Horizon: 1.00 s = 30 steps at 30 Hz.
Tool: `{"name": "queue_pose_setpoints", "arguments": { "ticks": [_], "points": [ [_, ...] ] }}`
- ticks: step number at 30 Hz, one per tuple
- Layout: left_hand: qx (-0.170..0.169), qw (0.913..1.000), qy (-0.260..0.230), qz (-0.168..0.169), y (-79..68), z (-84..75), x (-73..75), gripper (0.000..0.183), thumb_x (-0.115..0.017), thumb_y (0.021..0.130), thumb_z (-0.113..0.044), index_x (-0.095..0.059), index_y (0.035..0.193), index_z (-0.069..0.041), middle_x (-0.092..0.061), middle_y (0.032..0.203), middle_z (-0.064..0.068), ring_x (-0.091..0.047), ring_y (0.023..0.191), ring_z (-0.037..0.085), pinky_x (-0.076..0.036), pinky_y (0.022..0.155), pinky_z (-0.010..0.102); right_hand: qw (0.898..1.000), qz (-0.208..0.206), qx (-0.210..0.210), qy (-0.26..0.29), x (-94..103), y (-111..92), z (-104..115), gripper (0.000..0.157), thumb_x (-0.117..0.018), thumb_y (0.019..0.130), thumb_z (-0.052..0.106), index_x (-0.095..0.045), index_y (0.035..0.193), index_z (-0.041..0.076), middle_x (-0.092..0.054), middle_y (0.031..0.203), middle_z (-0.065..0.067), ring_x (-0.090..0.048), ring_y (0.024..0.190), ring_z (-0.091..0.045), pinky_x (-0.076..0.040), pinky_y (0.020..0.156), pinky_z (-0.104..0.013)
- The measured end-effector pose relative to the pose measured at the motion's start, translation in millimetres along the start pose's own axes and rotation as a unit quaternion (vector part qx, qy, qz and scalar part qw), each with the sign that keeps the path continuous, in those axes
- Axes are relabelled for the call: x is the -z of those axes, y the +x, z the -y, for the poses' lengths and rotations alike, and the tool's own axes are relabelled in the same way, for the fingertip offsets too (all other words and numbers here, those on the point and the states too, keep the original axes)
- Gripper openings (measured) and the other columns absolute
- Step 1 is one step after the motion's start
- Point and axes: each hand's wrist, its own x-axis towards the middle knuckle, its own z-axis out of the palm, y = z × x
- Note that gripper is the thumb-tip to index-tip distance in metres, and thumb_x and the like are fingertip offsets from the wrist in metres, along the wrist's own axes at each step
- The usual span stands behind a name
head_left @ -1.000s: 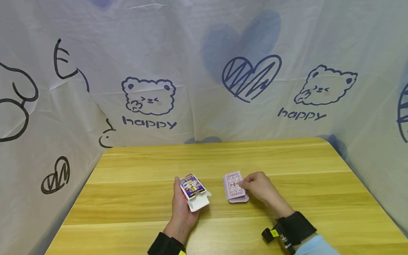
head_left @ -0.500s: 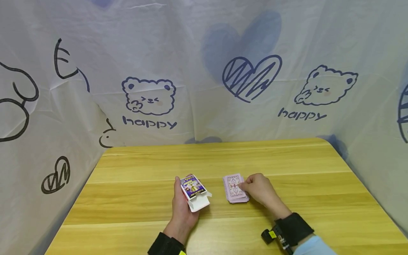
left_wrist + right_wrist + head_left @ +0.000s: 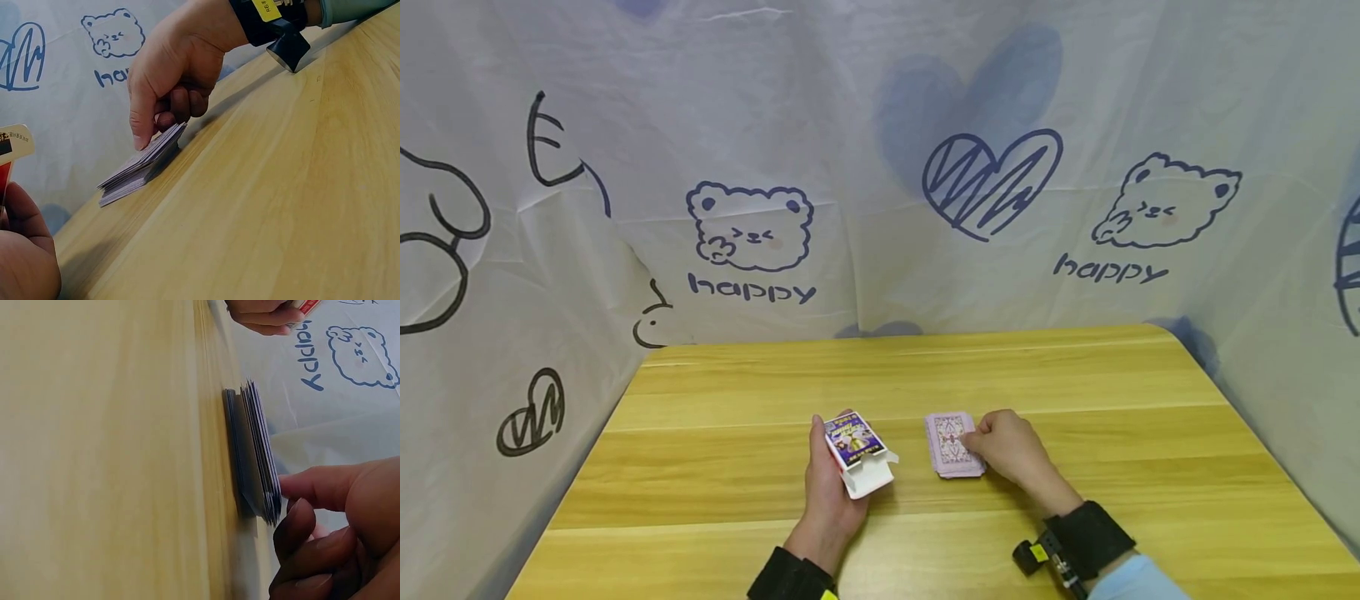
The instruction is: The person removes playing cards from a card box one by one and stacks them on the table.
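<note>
In the head view my left hand (image 3: 831,496) holds a small card box (image 3: 853,442) with a purple and gold front. Its white end flap hangs loose toward me. To the right, a stack of playing cards (image 3: 953,442) with pink patterned backs lies on the table. My right hand (image 3: 1011,446) pinches the upper cards at their right edge, thumb on top and fingers curled at the side. From the right wrist view, the upper part of the stack (image 3: 262,456) stands a little apart from the lower cards (image 3: 233,437), with a gap between them.
A wood-grain table (image 3: 737,392) spreads beneath both hands. White cloth (image 3: 865,208) with drawn bears and hearts hangs behind and at both sides. Black straps (image 3: 1086,537) with small cameras are on the wrists.
My right hand has come slightly toward me, and the top card has slid back with it, more in line with the stack. My left hand and the box have stayed nearly still.
</note>
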Motion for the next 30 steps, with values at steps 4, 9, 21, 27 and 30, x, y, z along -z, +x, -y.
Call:
{"name": "queue_pose_setpoints", "arguments": {
  "ticks": [4,9,21,27,30],
  "points": [
    [0.003,1.0,0.002,0.003,2.6,-0.8,0.7,0.078,-0.035,0.096,-0.066,-0.03,0.147,-0.007,-0.053,0.126,0.012,-0.058,0.109,0.022,-0.056,0.085,0.032,1.0,-0.011,0.001,0.021,1.3,1,-1,0.027,-0.069,0.085,0.025,-0.061,0.066,0.007,-0.052,0.059,-0.002,-0.044,0.051,-0.015,-0.03,0.043,-0.024],
    [0.042,0.9989,0.02,-0.004,11.0,-5.2,2.3,0.074,-0.035,0.098,-0.062,-0.029,0.147,-0.007,-0.044,0.138,0.014,-0.053,0.118,0.022,-0.055,0.089,0.032,0.999,-0.016,-0.004,0.042,5.9,2,-1,0.028,-0.066,0.089,0.027,-0.062,0.071,0.006,-0.051,0.061,-0.003,-0.045,0.052,-0.016,-0.031,0.044,-0.024],
    [0.078,0.9455,0.302,0.093,38.4,-19.7,-3.8,0.052,-0.053,0.098,-0.017,-0.036,0.144,0.0,-0.055,0.128,0.025,-0.063,0.101,0.026,-0.058,0.079,0.035,0.997,-0.026,-0.005,0.069,19.2,8,-7,0.034,-0.064,0.092,0.031,-0.063,0.076,0.001,-0.054,0.062,-0.005,-0.044,0.053,-0.018,-0.033,0.046,-0.026],
    [-0.004,0.8547,0.514,0.072,49.6,-20.4,1.2,0.052,-0.065,0.091,-0.014,-0.045,0.137,-0.001,-0.064,0.106,0.018,-0.066,0.081,0.02,-0.058,0.067,0.033,0.998,-0.028,-0.005,0.059,24.9,6,-19,0.035,-0.063,0.093,0.032,-0.063,0.076,0.001,-0.051,0.06,-0.004,-0.041,0.051,-0.018,-0.032,0.046,-0.026],
    [-0.064,0.764,0.64,0.045,49.4,-21.2,-4.3,0.055,-0.071,0.088,-0.02,-0.049,0.135,-0.004,-0.065,0.104,0.016,-0.064,0.081,0.021,-0.057,0.066,0.036,0.998,-0.029,-0.006,0.049,26.5,5,-24,0.035,-0.062,0.093,0.032,-0.063,0.076,0.002,-0.05,0.059,-0.003,-0.04,0.05,-0.018,-0.031,0.045,-0.026]
  ]
}}
